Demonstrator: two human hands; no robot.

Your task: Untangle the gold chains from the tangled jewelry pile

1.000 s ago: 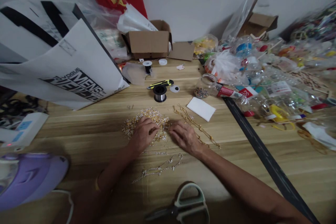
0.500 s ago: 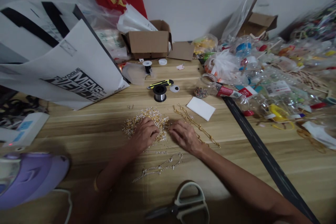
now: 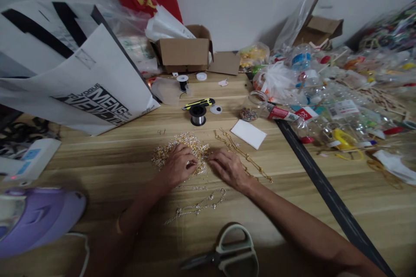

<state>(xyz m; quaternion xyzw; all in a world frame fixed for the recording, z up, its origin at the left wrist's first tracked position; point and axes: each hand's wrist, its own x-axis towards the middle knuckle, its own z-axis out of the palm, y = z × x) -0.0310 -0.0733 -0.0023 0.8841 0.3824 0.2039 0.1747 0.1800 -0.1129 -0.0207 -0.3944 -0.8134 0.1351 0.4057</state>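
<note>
A loose pile of small gold and silver beads and jewellery bits (image 3: 165,151) lies mid-table. Over its right front part rests my left hand (image 3: 178,164), thumb and fingers curled into a pinch; whatever is between the tips is too small to make out. At the pile's right edge, my right hand (image 3: 229,169) has its fingers bent and pressed together, with the tips hiding what they may hold. Gold chains (image 3: 247,158) run beside and partly behind the right hand. Nearer me lies a silver chain (image 3: 198,207) with small charms, below a shorter silver piece (image 3: 191,188).
Scissors (image 3: 235,251) lie at the front edge. Beyond the pile are a wire spool (image 3: 198,116), a yellow-black cutter (image 3: 199,103), a bead jar (image 3: 250,108) and a white card (image 3: 248,133). Plastic bottles (image 3: 344,112) crowd the right; a paper bag (image 3: 81,82) and purple iron (image 3: 42,218) stand left.
My left hand's fingers have shifted slightly, opening a small gap between thumb and fingers. My right hand has moved very little, and the things on the table are where they were.
</note>
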